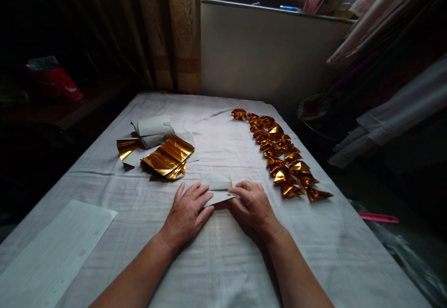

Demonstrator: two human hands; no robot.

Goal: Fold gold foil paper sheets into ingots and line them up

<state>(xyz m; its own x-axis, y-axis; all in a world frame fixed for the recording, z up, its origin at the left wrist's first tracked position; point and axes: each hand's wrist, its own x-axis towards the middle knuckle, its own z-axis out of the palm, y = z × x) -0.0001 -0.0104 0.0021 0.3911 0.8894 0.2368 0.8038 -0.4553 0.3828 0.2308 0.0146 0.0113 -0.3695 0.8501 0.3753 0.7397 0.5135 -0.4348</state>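
Note:
A small sheet of foil paper (215, 182) lies white side up in front of me, partly folded, with a thin golden strip at its right edge. My left hand (191, 210) rests on its left side, fingers stretched out and spread. At the right edge, my right hand (252, 204) has thumb and fingers closed on the paper. Beyond my left hand sits a stack of gold foil sheets (169, 156), with a roll of white-backed paper (152, 128) behind it. Several folded gold foil pieces (275, 147) stand in rows at the right.
A white cloth covers the table (216, 261). A printed sheet (59, 252) lies at the near left. Past the right edge are a pink handle (379, 217) and hanging clothes (408, 107). A curtain (171, 33) hangs at the back, beside the wall under a window.

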